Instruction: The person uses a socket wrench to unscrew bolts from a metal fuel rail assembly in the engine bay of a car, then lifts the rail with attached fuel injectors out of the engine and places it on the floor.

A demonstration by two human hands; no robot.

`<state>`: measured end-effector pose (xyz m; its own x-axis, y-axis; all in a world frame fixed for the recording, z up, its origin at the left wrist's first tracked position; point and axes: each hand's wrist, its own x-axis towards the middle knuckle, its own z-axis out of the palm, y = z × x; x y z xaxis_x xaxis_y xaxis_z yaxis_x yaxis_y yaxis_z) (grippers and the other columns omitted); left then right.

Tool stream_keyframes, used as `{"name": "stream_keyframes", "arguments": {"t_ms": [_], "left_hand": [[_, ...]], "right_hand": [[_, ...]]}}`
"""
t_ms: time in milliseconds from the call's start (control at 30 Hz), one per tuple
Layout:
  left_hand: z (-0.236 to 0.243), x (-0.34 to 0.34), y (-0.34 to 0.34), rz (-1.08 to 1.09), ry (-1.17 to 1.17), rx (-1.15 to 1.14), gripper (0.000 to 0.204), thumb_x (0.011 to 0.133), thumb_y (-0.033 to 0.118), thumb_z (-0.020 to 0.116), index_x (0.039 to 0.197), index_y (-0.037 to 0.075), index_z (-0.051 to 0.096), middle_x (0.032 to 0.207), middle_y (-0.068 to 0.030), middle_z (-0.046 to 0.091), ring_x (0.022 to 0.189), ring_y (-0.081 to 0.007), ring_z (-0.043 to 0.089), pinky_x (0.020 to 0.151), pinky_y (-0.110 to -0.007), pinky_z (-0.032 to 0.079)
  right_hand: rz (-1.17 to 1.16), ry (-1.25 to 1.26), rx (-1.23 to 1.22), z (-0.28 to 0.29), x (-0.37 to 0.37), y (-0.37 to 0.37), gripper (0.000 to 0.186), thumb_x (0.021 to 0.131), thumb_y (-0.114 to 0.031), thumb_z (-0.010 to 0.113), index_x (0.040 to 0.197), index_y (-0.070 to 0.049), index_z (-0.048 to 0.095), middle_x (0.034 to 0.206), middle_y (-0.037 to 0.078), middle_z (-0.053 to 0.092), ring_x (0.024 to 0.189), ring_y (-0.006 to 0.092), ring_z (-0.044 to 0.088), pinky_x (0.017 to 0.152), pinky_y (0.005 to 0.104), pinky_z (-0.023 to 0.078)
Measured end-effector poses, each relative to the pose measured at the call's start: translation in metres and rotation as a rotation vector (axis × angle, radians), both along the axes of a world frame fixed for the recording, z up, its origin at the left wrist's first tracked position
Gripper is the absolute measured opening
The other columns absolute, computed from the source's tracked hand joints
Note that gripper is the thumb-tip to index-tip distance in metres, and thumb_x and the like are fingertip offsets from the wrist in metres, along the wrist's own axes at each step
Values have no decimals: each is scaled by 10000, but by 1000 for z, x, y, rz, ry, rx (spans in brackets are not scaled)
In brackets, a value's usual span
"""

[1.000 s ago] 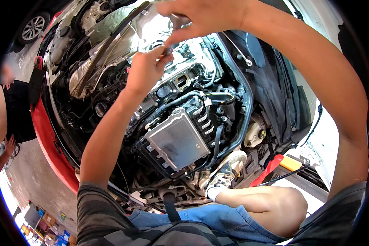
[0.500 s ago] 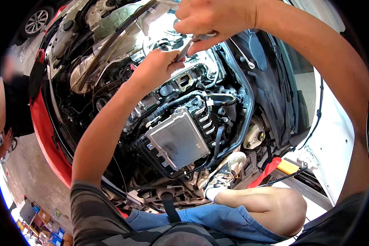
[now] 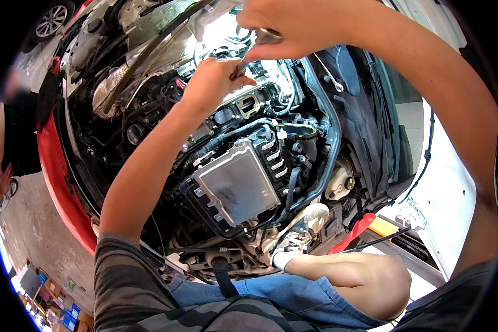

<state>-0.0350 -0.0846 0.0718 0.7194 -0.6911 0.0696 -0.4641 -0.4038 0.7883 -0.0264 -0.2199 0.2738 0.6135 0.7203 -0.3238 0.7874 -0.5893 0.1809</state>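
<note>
My left hand (image 3: pixel 213 82) is closed round the lower end of a metal wrench (image 3: pixel 268 37) above the lit part of the engine. At its upper end, my right hand (image 3: pixel 301 25) has its fingers wrapped round the same wrench. Both hands hide much of the tool, so its working end cannot be made out. Below them lies the engine head with an oval-edged metal opening (image 3: pixel 247 105). Closer to me sits a flat silver-topped control box (image 3: pixel 235 185) with a row of connectors along its right side.
My shoe (image 3: pixel 301 232) stands in the engine bay beside a thick dark hose (image 3: pixel 330 149). A loose spanner (image 3: pixel 331 77) lies on the right-hand trim. The red bumper edge (image 3: pixel 58 171) curves along the left, where another person (image 3: pixel 22 135) stands. Boxes (image 3: pixel 66 318) are at lower left.
My right hand has moved slightly down and right, and my left hand a little up, with the wrench held between them. The view has shifted slightly.
</note>
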Motion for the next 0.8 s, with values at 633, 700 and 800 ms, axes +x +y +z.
{"name": "stream_keyframes", "arguments": {"t_ms": [633, 700, 800], "left_hand": [[-121, -51, -7, 270, -127, -178, 420, 865, 64, 583, 1244, -76, 468, 1149, -281, 561, 1077, -392, 551, 982, -407, 427], [-136, -64, -13, 289, -237, -128, 423, 863, 88, 592, 1236, -69, 467, 1128, -255, 568, 1050, -385, 552, 977, -407, 423], [-151, -66, -15, 293, -293, -88, 350, 848, 76, 610, 1176, -8, 521, 1086, -208, 582, 1036, -352, 558, 937, -394, 444]], "right_hand": [[-701, 115, 466, 12, -38, -39, 218, 768, -162, 679, 781, 31, 579, 598, 111, 549, 553, 173, 524, 541, 326, 413], [-782, 102, 497, 20, -44, -47, 209, 773, -152, 683, 773, 25, 571, 580, 75, 521, 551, 122, 478, 530, 299, 395], [-917, 96, 473, 23, -47, -56, 191, 783, -132, 678, 756, 19, 564, 580, 55, 519, 559, 98, 473, 531, 288, 392]]}}
